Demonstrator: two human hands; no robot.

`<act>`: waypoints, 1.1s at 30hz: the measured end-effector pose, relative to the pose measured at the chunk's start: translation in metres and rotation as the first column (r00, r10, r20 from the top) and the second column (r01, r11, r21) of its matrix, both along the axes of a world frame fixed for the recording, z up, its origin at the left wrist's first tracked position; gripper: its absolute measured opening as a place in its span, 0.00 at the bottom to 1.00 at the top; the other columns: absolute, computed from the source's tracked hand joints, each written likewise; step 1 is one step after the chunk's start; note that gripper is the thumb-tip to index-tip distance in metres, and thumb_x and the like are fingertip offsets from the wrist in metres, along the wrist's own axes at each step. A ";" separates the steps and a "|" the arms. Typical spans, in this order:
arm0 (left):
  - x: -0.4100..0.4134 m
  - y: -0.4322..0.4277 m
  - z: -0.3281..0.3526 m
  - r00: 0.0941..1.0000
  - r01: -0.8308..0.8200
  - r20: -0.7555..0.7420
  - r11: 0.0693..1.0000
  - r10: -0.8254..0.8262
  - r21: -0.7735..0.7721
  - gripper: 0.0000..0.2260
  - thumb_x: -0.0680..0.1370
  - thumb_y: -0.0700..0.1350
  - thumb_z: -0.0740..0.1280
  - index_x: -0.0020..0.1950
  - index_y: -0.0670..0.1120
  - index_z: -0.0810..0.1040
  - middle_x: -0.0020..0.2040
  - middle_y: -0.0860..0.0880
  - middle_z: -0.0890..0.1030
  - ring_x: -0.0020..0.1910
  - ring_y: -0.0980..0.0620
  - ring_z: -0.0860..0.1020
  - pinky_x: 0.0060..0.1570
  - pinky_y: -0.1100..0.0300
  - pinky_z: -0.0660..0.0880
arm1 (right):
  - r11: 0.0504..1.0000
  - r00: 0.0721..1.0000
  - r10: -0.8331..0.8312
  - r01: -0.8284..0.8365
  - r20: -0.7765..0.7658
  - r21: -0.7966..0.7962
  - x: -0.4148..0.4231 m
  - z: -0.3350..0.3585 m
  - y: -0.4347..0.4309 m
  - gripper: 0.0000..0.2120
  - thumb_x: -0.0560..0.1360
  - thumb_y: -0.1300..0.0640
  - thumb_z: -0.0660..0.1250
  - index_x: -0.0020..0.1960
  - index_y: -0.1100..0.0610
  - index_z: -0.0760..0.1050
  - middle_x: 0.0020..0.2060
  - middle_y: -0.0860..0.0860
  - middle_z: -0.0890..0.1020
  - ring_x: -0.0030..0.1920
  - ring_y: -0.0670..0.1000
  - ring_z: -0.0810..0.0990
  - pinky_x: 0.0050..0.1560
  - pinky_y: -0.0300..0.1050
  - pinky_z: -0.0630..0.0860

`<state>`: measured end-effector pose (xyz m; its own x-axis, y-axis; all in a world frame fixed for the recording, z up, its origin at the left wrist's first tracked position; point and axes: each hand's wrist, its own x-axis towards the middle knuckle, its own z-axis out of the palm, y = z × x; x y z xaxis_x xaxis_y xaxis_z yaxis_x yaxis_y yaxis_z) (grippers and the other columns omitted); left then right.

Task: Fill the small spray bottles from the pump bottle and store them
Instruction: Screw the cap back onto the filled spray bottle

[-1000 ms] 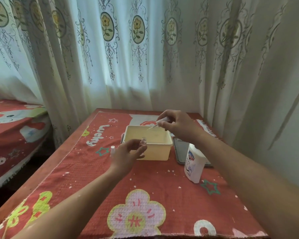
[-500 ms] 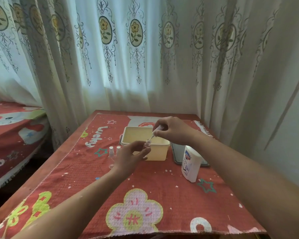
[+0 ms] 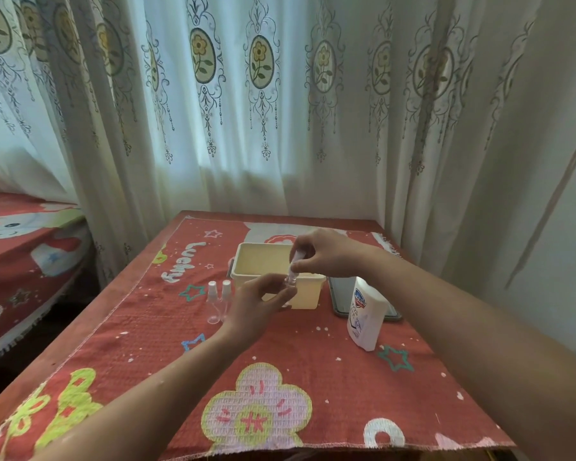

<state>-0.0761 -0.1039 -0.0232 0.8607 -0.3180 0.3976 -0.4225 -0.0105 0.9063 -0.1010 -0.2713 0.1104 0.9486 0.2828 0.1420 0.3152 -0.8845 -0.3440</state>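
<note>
My left hand (image 3: 254,307) holds a small clear spray bottle (image 3: 290,281) upright in front of the cream plastic box (image 3: 270,266). My right hand (image 3: 326,252) pinches the white spray top (image 3: 296,255), which sits right over the bottle's neck. Two more small clear spray bottles (image 3: 218,301) with white caps stand side by side on the cloth, just left of my left hand. The white pump bottle (image 3: 366,314) stands to the right under my right forearm; its pump head is hidden.
A dark tray (image 3: 338,296) lies behind the pump bottle, right of the box. The table carries a red patterned cloth (image 3: 280,377). Curtains hang close behind the table, and a bed with a red cover (image 3: 24,247) stands to the left.
My right hand has brought the spray top down from above the box onto the bottle's neck. My left hand has stayed by the box's front with the bottle.
</note>
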 end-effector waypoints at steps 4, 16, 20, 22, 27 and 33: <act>-0.001 0.000 0.003 1.000 -0.016 0.014 1.000 0.016 0.006 0.05 0.77 0.47 0.73 0.51 0.50 0.84 0.45 0.52 0.85 0.50 0.53 0.84 0.47 0.49 0.84 | 1.000 0.999 0.006 -0.007 -0.038 -0.028 0.004 -0.001 0.001 0.10 0.76 0.53 0.73 0.52 0.58 0.83 0.42 0.52 0.82 0.43 0.53 0.79 0.43 0.46 0.74; -0.004 -0.006 0.007 1.000 -0.026 -0.008 0.999 0.025 -0.020 0.06 0.77 0.47 0.73 0.52 0.47 0.84 0.45 0.51 0.85 0.48 0.53 0.84 0.46 0.50 0.84 | 0.925 0.964 -0.267 0.260 0.013 -0.277 0.011 -0.001 0.011 0.39 0.74 0.21 0.49 0.43 0.51 0.83 0.41 0.48 0.83 0.45 0.50 0.81 0.47 0.49 0.76; -0.004 -0.005 0.006 0.999 -0.035 -0.019 0.999 0.034 -0.024 0.06 0.76 0.46 0.73 0.52 0.46 0.84 0.46 0.51 0.85 0.49 0.52 0.84 0.46 0.49 0.84 | 0.988 0.984 -0.151 0.148 -0.096 -0.042 0.006 0.015 0.008 0.22 0.78 0.35 0.65 0.61 0.51 0.78 0.48 0.46 0.80 0.43 0.50 0.81 0.44 0.48 0.78; -0.003 -0.004 0.006 0.999 -0.033 -0.009 0.999 0.033 -0.017 0.05 0.76 0.46 0.73 0.51 0.48 0.84 0.45 0.51 0.85 0.48 0.52 0.84 0.46 0.50 0.84 | 0.998 0.978 -0.063 0.062 -0.201 -0.010 0.004 0.020 0.005 0.11 0.78 0.49 0.70 0.58 0.53 0.78 0.46 0.49 0.82 0.39 0.48 0.82 0.38 0.45 0.78; -0.004 -0.004 0.007 1.000 -0.028 -0.009 0.999 0.027 -0.035 0.04 0.76 0.45 0.73 0.50 0.47 0.84 0.45 0.49 0.85 0.47 0.51 0.83 0.45 0.50 0.84 | 0.966 0.977 -0.180 0.153 -0.115 -0.208 0.006 0.013 0.013 0.18 0.81 0.46 0.64 0.47 0.59 0.83 0.38 0.53 0.86 0.35 0.50 0.83 0.43 0.48 0.80; 0.001 0.003 0.008 1.000 0.001 -0.029 0.998 -0.003 -0.057 0.03 0.76 0.44 0.73 0.49 0.46 0.84 0.43 0.48 0.84 0.47 0.48 0.83 0.47 0.49 0.84 | 0.991 0.981 -0.095 0.077 -0.172 -0.107 0.005 0.017 0.010 0.16 0.78 0.43 0.70 0.56 0.56 0.79 0.42 0.51 0.85 0.38 0.50 0.85 0.40 0.46 0.80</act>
<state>-0.0755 -0.1013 -0.0156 0.8715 -0.2974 0.3899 -0.3961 0.0419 0.9173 -0.0963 -0.2609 0.1277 0.9776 0.2035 -0.0538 0.1789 -0.9381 -0.2965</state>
